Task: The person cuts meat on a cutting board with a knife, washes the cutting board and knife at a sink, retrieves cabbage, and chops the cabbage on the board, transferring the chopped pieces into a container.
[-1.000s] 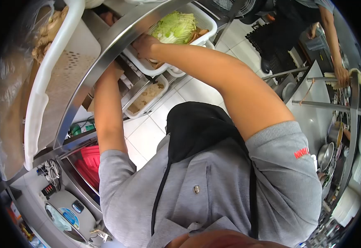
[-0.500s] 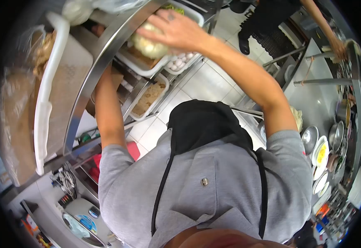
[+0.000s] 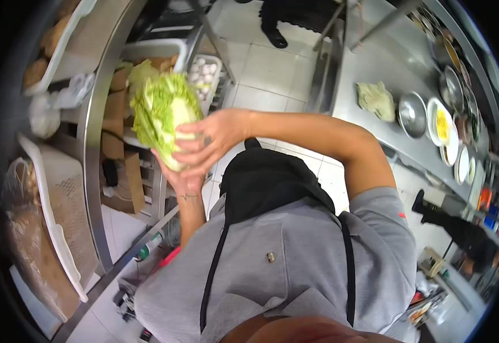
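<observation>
A napa cabbage (image 3: 158, 111) with frilly green leaves and a pale base is held between my two hands, in front of the shelf. My right hand (image 3: 212, 140) lies over the near side of its base, with the fingers curled round it. From below, my left hand (image 3: 182, 178) supports the base; its fingers are partly hidden behind the cabbage. Just past the leaves stands a white tub (image 3: 179, 48), mostly covered by the cabbage.
A metal shelf post (image 3: 92, 154) rises at my left, beside a white crate (image 3: 61, 211). Small white rounded items, like eggs, fill another tub (image 3: 219, 71). On the steel counter (image 3: 369, 63) at right are a cloth (image 3: 375, 100), a metal bowl (image 3: 412, 114) and several dishes. Other people stand nearby.
The cabbage has come out of the shelf tub toward me in my right hand. My left hand has come from inside the shelf to its base. The view has turned.
</observation>
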A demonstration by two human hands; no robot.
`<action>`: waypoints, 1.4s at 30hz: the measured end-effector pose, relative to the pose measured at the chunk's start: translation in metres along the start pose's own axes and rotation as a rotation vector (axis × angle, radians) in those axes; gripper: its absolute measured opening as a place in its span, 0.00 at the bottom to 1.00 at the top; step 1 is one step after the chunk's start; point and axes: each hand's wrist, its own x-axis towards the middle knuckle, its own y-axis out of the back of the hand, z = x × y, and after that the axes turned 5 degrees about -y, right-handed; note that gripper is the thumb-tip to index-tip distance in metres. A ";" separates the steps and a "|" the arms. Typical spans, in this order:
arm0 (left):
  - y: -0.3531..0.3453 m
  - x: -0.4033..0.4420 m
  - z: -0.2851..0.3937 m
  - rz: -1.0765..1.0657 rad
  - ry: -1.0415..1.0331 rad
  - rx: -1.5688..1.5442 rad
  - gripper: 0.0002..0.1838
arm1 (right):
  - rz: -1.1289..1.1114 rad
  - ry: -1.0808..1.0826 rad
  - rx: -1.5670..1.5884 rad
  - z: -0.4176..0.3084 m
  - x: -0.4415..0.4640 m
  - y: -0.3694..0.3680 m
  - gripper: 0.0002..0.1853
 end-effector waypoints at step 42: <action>-0.383 -0.436 -0.655 -1.593 1.595 0.125 0.45 | -0.087 -3.324 -0.601 -0.749 -0.282 0.640 0.22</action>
